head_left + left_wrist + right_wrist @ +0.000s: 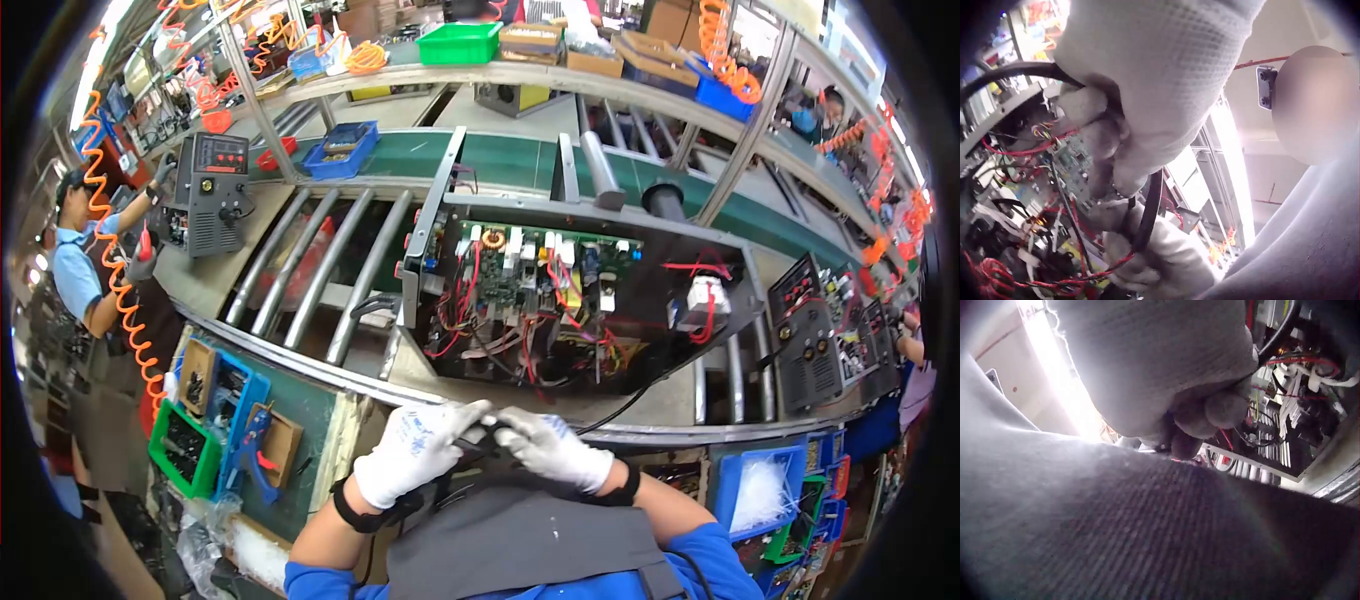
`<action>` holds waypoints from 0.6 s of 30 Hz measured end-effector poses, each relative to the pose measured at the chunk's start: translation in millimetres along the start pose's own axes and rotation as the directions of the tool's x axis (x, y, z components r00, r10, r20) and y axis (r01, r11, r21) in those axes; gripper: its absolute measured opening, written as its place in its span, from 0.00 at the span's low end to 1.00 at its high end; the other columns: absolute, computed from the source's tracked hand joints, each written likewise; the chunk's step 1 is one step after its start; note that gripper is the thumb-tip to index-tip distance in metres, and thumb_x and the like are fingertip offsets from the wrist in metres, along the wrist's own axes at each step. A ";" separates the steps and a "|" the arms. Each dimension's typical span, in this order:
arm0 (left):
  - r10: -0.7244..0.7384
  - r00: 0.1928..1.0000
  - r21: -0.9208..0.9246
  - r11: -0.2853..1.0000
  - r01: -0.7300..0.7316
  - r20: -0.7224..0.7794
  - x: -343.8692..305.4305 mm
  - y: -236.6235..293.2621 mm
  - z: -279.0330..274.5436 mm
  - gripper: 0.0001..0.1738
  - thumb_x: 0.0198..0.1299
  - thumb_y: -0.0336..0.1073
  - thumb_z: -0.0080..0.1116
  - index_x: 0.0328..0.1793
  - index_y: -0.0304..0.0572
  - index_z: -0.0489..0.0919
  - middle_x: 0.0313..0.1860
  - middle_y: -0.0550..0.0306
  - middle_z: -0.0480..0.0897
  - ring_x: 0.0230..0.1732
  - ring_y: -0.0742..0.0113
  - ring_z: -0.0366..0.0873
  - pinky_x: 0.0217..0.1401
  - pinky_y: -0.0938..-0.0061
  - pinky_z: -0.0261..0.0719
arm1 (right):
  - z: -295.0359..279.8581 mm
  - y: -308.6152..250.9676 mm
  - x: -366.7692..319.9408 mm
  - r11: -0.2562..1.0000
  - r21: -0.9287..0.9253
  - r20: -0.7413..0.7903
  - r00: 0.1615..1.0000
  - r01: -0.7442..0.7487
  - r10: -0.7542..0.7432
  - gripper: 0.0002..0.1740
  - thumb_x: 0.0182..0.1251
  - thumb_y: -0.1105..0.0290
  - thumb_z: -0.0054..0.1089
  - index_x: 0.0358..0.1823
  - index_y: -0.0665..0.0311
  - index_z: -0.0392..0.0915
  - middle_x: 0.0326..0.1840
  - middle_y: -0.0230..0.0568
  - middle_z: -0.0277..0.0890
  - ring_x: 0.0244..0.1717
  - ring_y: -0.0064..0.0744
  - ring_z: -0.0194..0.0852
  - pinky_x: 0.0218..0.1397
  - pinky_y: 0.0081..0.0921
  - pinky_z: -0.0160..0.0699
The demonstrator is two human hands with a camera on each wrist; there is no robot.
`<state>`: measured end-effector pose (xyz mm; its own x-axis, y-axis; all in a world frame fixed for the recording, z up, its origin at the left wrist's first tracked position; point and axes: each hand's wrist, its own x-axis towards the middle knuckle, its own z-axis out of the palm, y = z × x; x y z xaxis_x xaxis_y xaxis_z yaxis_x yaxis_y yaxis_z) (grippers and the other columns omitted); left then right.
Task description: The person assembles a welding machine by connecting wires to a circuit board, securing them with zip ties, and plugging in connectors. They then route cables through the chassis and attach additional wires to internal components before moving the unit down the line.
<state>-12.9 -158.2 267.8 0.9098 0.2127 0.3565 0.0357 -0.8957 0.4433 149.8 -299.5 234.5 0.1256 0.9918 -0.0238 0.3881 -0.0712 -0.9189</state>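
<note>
Both hands wear white knit gloves and meet in front of the apron at the bench's near edge. My left hand [415,455] grips a black cable [1155,209], its fingers curled round it in the left wrist view. Close beside it, my right hand [550,450] pinches the same cable, which runs on from there to the machine's lower right. Beyond the hands stands an open black metal chassis [640,222] with a green circuit board [625,243], red wires and a white block [708,295] inside. In the right wrist view the glove hides the cable.
Metal rollers [305,270] flank the chassis. At left are a green bin [185,445] and a blue-handled tool [258,455]; at right, a blue bin [728,490] of white strips. Similar units [215,200] stand on both sides. An orange coiled hose [130,320] hangs near another person [80,260].
</note>
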 end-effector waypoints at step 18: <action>-0.167 0.986 0.102 0.980 0.168 -0.022 -2.0 -54.0 -15.5 0.11 0.54 0.36 0.69 0.39 0.42 0.81 0.31 0.49 0.82 0.31 0.53 0.82 0.32 0.65 0.78 | -40.9 59.2 29.9 0.940 -0.197 -0.779 0.627 -0.278 0.022 0.09 0.67 0.64 0.58 0.35 0.62 0.78 0.23 0.47 0.77 0.22 0.47 0.75 0.30 0.36 0.74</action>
<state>-23.1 -104.2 255.9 0.8816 0.3676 0.2960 0.2301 -0.8824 0.4105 213.8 -278.5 195.4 0.7987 0.5372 0.2713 0.5095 -0.3637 -0.7798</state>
